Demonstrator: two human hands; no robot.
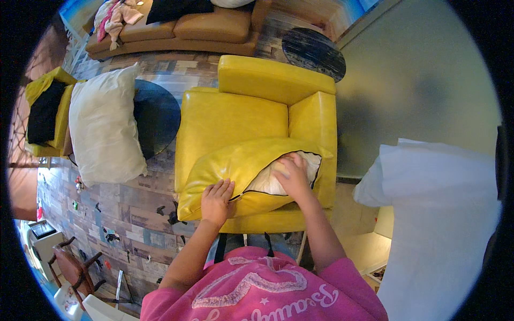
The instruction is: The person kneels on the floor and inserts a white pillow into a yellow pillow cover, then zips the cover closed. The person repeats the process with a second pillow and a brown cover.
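A yellow leather-like cushion cover (225, 160) lies across the near arm and seat of a yellow armchair (237, 116). Its black-edged zip is partly undone, and white filling (269, 180) shows through the gap. My left hand (217, 200) rests on the cover by the zip's lower left end; whether its fingers grip the zip pull cannot be told. With fingers spread and bent, my right hand (293, 174) presses on the white filling inside the opening, its fingertips partly hidden near the upper edge.
Left of the armchair, a large white pillow (106, 126) lies partly over a round dark table (156, 116). A brown sofa (213, 26) and round black table (315, 52) stand beyond. White fabric (433, 224) hangs at right. Small scraps litter the floor, near an overturned chair (74, 269).
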